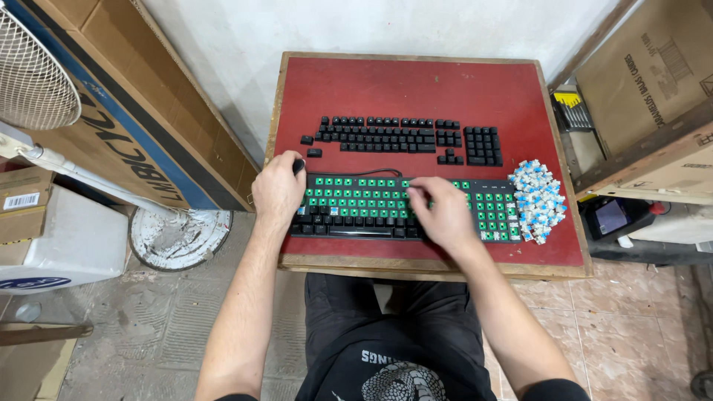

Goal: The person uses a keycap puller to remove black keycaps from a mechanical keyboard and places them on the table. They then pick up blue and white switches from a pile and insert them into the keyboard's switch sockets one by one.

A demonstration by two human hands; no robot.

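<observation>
1. Head view: your left hand [278,187] grips the top-left corner of the keyboard [401,206], fingers curled around a small black part there; what exactly it pinches I can't tell.
2. Your right hand [444,213] rests palm-down on the middle of the keyboard, fingers bent onto the plate. Whether they clamp anything I can't tell.
3. The keyboard lies at the front of the red surface [416,85]. Most caps are off, green plate exposed; the bottom rows at the left still carry black caps.
4. The removed keycaps [401,137] sit behind it in keyboard layout. A pile of blue-and-white switches [538,199] lies just beside its right end.
5. Judgement: you're mid-teardown, working on the plate's centre. The next move calls for a steady left-hand brace and a straight vertical pull, no rocking.
6. Cardboard boxes: a large one [134,89] leans on the left wall, blue stripe with dark lettering. Another [646,82] at the right, dark print. A small box [21,204] at far left has a white barcode label.
</observation>
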